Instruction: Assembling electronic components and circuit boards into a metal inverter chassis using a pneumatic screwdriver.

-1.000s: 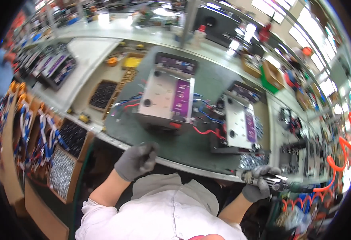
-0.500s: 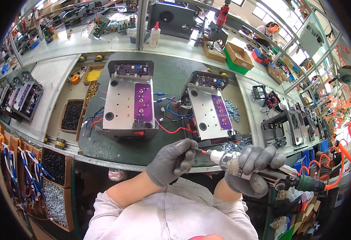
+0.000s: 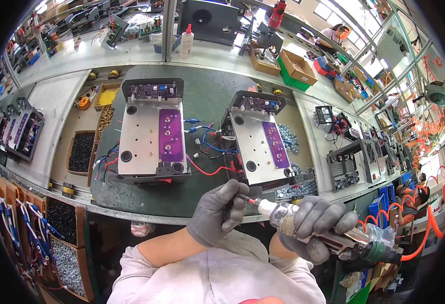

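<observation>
My right hand, in a grey glove, is wrapped round an air screwdriver, which lies nearly level with its bit pointing left. The tip of the bit reaches the pinched fingers of my gloved left hand; the tiny dark piece in them is too small to name. Beyond my hands, two chassis stand on the dark green mat. Each chassis, the left one and the right one, has a silver plate, a purple circuit board and an upright end panel. Loose red and blue wires run between them.
At left are boxes of black screws and silver screws. Small metal parts lie beside the right chassis. An orange air hose trails from the screwdriver. A white bottle with a red cap stands at the back.
The screwdriver and my right hand have shifted slightly left and down, with the bit still at my left fingers. The bench and chassis sit slightly further left in view.
</observation>
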The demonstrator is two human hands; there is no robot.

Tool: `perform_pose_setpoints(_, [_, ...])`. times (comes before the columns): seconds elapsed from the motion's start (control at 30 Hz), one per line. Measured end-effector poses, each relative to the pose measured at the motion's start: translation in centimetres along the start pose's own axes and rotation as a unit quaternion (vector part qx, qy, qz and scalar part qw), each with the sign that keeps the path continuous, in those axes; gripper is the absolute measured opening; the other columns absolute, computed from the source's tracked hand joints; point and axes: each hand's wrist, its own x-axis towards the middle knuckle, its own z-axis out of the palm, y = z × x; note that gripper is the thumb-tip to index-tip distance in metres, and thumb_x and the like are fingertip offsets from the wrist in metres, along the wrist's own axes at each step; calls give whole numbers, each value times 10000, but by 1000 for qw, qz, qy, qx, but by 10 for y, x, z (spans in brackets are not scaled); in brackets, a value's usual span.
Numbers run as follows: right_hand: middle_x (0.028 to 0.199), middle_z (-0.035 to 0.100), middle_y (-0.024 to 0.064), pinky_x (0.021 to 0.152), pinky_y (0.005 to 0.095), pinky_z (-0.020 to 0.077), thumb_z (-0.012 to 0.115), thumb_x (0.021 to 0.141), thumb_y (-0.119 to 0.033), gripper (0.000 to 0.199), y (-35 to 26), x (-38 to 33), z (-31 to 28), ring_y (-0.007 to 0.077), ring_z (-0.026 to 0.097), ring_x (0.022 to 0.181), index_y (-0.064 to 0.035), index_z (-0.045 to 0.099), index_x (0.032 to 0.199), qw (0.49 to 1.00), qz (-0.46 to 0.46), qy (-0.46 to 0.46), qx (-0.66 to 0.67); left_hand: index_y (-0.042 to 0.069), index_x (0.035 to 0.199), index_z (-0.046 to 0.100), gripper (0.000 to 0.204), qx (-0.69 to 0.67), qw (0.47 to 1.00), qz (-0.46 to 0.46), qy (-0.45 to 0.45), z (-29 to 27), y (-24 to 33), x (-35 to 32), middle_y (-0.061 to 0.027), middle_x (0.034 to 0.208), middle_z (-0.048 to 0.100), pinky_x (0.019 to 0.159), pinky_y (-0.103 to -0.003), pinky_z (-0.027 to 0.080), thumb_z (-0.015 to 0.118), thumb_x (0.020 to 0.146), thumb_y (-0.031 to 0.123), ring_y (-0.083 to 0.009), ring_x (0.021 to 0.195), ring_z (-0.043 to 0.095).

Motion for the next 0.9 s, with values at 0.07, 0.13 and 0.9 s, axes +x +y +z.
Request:
perform_pose_setpoints(0.07, [719, 545, 47, 519, 227, 545, 665, 662, 57, 372, 5, -3, 2, 117, 610, 570, -76, 512, 974, 999, -15, 30, -7, 13, 1027, 557, 338, 29, 999, 12, 22, 8, 3, -1, -10, 711, 564, 379, -180, 342, 495, 986, 343, -65, 496, 470])
perform_pose_setpoints(0.13, [721, 545, 47, 522, 225, 547, 672, 659, 55, 368, 7, -1, 0, 116, 613, 576, -77, 513, 963, 998, -29, 56, -11, 11, 1027, 559, 342, 58, 997, 28, 43, 10, 5, 1, -13, 713, 567, 376, -182, 349, 495, 985, 344, -64, 497, 480])
perform_pose_setpoints(0.9, [707, 566, 132, 440, 365, 513, 704, 810, -39, 299, 27, 30, 6, 229, 569, 508, -40, 438, 946, 995, 63, -71, 14, 43, 979, 585, 342, 1, 998, -55, 13, 4, 13, 16, 45, 581, 448, 358, -191, 257, 501, 981, 374, -49, 415, 341])
